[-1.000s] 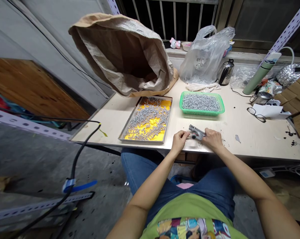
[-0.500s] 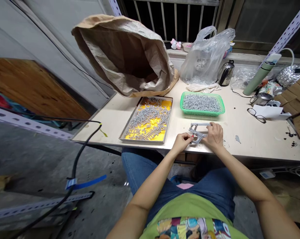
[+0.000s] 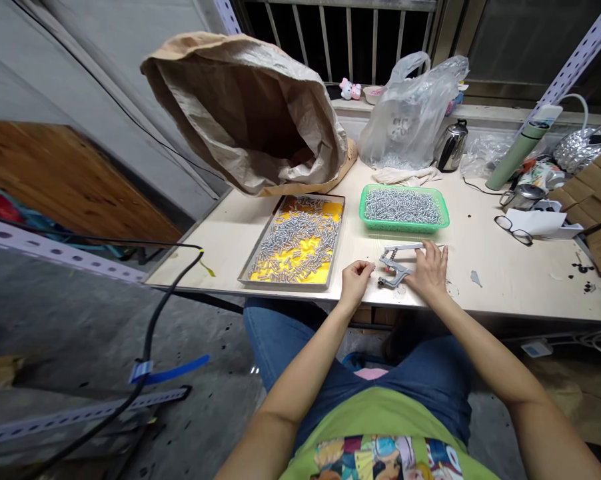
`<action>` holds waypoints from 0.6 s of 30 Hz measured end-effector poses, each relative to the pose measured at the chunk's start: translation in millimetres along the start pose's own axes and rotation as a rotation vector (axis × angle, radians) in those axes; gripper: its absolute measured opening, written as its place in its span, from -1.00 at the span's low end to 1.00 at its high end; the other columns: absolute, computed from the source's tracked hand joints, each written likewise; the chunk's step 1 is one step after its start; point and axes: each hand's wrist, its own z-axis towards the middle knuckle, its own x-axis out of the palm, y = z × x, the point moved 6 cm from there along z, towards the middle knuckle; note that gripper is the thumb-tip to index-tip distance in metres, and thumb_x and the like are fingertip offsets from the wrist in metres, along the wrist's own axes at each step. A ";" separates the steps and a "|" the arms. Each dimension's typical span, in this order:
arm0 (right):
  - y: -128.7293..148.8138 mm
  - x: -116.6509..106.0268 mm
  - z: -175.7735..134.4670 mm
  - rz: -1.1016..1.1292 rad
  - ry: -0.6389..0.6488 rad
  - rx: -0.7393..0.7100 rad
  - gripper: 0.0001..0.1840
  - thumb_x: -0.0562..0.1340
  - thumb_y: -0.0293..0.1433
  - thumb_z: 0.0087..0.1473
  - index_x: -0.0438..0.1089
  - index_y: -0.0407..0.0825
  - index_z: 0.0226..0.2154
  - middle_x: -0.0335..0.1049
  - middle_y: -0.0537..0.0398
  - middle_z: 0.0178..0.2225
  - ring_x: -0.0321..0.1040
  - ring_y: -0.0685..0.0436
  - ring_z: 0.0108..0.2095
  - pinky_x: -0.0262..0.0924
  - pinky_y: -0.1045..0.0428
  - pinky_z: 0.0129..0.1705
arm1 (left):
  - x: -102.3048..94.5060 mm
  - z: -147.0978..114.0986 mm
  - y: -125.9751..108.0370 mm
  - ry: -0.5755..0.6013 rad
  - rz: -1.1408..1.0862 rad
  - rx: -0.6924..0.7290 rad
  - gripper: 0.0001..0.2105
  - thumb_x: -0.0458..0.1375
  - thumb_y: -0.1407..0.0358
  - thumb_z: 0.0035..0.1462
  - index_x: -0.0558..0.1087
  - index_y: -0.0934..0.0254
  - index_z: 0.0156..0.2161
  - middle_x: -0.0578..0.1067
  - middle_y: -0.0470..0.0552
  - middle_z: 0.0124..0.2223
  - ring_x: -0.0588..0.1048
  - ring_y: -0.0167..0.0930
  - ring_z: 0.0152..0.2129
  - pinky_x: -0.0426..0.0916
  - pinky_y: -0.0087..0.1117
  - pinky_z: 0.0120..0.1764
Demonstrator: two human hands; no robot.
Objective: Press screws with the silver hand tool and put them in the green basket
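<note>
My right hand (image 3: 429,270) grips the handles of grey metal spring-loaded pliers (image 3: 393,268) at the table's front edge. The jaw end, with a coil spring and a small red spot, points left and its arms stand apart. Just left of it, my left hand (image 3: 356,280) is closed in a pinch, separate from the tool; whatever its fingertips hold is too small to make out. Farther left lies a shallow tray (image 3: 285,285) with many small silver metal pieces (image 3: 303,230) on a yellow lining. Behind the pliers, a green plastic basket (image 3: 405,227) is full of similar pieces.
A large open paper sack (image 3: 205,127) leans over the tray's far side. Behind the basket stand a plastic bag (image 3: 398,127) and a steel thermos (image 3: 452,147). Eyeglasses (image 3: 518,233), a green bottle (image 3: 518,157) and cardboard boxes (image 3: 598,190) occupy the right side.
My left hand has drawn back leftwards from the jaw end of the pliers. The plier arms are wider apart, and my right hand's fingers have loosened somewhat.
</note>
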 end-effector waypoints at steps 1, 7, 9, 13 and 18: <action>-0.2 0.7 0.0 0.001 0.009 0.003 -0.25 0.12 0.09 0.00 0.39 -0.27 -0.11 0.27 -0.39 0.07 0.07 -0.42 0.17 -0.23 -0.38 0.26 | 0.1 -0.2 -0.3 -0.001 -0.006 -0.003 -0.85 0.23 0.26 -0.20 0.40 0.31 -0.58 0.37 -0.17 -0.61 0.25 -0.56 -0.63 0.19 -0.48 -0.45; -0.4 3.1 0.2 0.008 0.046 0.015 -0.24 0.13 0.10 0.00 0.39 -0.27 -0.10 0.27 -0.39 0.08 0.06 -0.42 0.17 -0.25 -0.39 0.26 | 1.0 -0.4 -0.6 0.019 0.007 0.030 -0.84 0.25 0.25 -0.20 0.42 0.32 -0.55 0.40 -0.14 -0.59 0.30 -0.54 -0.60 0.23 -0.47 -0.41; -0.9 3.6 0.3 0.011 0.055 0.020 -0.23 0.12 0.11 0.00 0.39 -0.27 -0.11 0.27 -0.40 0.08 0.06 -0.42 0.17 -0.25 -0.40 0.26 | 1.2 -0.1 0.5 0.027 0.015 0.032 -0.84 0.26 0.25 -0.19 0.43 0.32 -0.55 0.40 -0.14 -0.59 0.31 -0.54 -0.60 0.23 -0.47 -0.40; -1.9 4.8 0.3 0.026 0.064 0.029 -0.23 0.11 0.12 0.00 0.40 -0.26 -0.11 0.27 -0.40 0.07 0.06 -0.43 0.17 -0.24 -0.41 0.25 | 1.7 -0.6 2.2 0.033 0.031 0.043 -0.85 0.26 0.27 -0.16 0.43 0.32 -0.54 0.41 -0.14 -0.58 0.32 -0.53 -0.59 0.25 -0.46 -0.39; -3.3 5.9 -0.4 0.055 0.058 0.033 -0.31 0.12 0.06 0.03 0.41 -0.22 -0.11 0.27 -0.36 0.07 0.08 -0.41 0.16 -0.22 -0.41 0.25 | 4.8 0.0 -2.3 0.044 0.082 0.050 -0.87 0.24 0.29 -0.13 0.44 0.32 -0.54 0.40 -0.14 -0.59 0.32 -0.52 -0.60 0.25 -0.46 -0.40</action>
